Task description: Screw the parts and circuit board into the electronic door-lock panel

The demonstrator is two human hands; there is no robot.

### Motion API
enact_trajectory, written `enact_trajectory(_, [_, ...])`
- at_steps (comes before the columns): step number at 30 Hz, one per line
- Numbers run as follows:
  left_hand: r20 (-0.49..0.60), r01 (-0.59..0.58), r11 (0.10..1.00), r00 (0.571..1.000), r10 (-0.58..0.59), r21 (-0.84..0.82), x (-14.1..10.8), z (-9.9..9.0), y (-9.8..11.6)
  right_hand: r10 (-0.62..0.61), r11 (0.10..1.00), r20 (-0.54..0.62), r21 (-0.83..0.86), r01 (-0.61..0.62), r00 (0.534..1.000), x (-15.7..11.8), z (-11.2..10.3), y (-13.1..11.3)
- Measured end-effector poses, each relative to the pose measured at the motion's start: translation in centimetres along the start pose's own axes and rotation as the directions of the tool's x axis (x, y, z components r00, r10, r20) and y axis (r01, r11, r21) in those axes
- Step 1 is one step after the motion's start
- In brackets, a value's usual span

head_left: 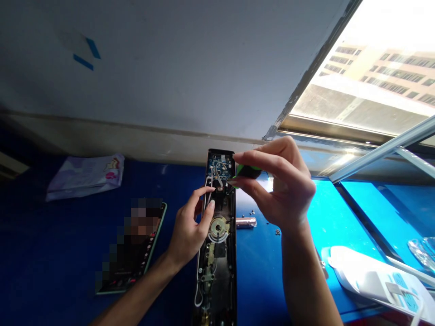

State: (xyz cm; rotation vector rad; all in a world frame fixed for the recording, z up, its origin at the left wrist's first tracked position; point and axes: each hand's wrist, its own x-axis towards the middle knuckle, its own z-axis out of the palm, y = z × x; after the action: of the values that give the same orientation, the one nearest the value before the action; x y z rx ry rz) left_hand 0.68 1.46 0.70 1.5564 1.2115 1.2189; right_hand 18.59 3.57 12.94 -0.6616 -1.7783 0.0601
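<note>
A long black electronic door lock housing [222, 276] lies with its inner side up, running away from me on the blue table. At its far end sits a blue circuit board [217, 165] with grey and white wires [219, 174]. A round metal part [218, 228] is fixed near the middle. My left hand [192, 222] grips the housing's left edge, its thumb and index finger by the wires. My right hand [283, 185] pinches a screwdriver [248, 171] with a green and black handle above the housing's right edge, beside the board. The screwdriver's tip is hard to make out.
Small screws [277, 232] lie right of the housing near a shiny pinkish cylinder [246, 222]. A phone [136, 253] rests at left, a purple-white packet [86, 176] behind it. A white device with a cable [374, 280] lies at right, by a metal frame [384, 147].
</note>
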Motion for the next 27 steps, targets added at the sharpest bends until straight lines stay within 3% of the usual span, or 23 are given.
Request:
enact_trajectory(6, [0.008, 0.023, 1.0, 1.0, -0.023, 0.006, -0.1, -0.1, -0.1, 0.071, 0.991, 0.144, 0.102, -0.086, 0.987, 0.2, -0.5, -0.2])
enact_trajectory(12, [0.006, 0.012, 1.0, 1.0, -0.012, -0.001, 0.0, 0.0, -0.1, 0.024, 0.999, 0.005, 0.041, -0.024, 1.0, 0.2, -0.8, 0.0])
enact_trajectory(17, [0.007, 0.032, 0.999, 0.999, -0.033, 0.037, -0.1, -0.1, 0.0, 0.09, 0.99, 0.119, 0.101, -0.102, 0.989, 0.2, -0.9, -0.1])
enact_trajectory(20, [0.007, 0.029, 0.999, 1.0, -0.029, 0.018, -0.1, -0.1, 0.0, 0.075, 0.986, 0.078, 0.146, -0.085, 0.994, 0.1, -0.9, 0.2])
enact_trajectory(24, [0.005, 0.027, 1.0, 1.0, -0.027, -0.003, -0.1, -0.1, 0.1, 0.046, 0.999, -0.034, 0.02, -0.046, 0.998, 0.1, -1.0, 0.6])
enact_trajectory(27, [0.003, 0.03, 0.999, 1.0, -0.03, 0.016, -0.1, -0.1, 0.2, 0.07, 0.996, 0.052, 0.045, -0.072, 0.996, 0.1, -1.3, 0.4])
